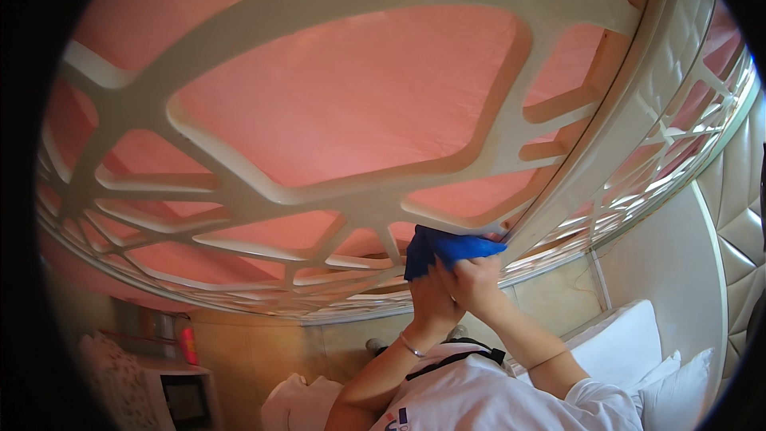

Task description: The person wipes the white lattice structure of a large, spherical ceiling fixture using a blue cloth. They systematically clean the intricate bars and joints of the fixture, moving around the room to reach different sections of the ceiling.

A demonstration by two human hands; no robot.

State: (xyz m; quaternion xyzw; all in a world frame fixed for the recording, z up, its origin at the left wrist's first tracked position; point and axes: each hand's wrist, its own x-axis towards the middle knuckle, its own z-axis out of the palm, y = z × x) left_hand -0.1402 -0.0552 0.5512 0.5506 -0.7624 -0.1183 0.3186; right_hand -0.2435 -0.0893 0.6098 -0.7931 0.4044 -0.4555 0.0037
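A blue cloth (461, 248) is bunched between my two hands against the lower part of a cream openwork lattice panel (371, 206). My right hand (479, 281) grips the cloth's right side, near the panel's curved edge strip. Just below and to the left, my left hand (434, 305) holds the cloth's left side, with a bracelet (412, 345) on its wrist. The hands are close together, and the cloth hides some of the fingers. Pink material (335, 96) shows behind the large cutouts of the lattice.
A second lattice section (652, 149) continues at the right beside a tufted padded panel (745, 209). White pillows (622, 341) lie at lower right. Lower left stand a white cabinet (206, 386) and a pink-red bottle (189, 345). Tiled floor (341, 344) shows beneath the panel.
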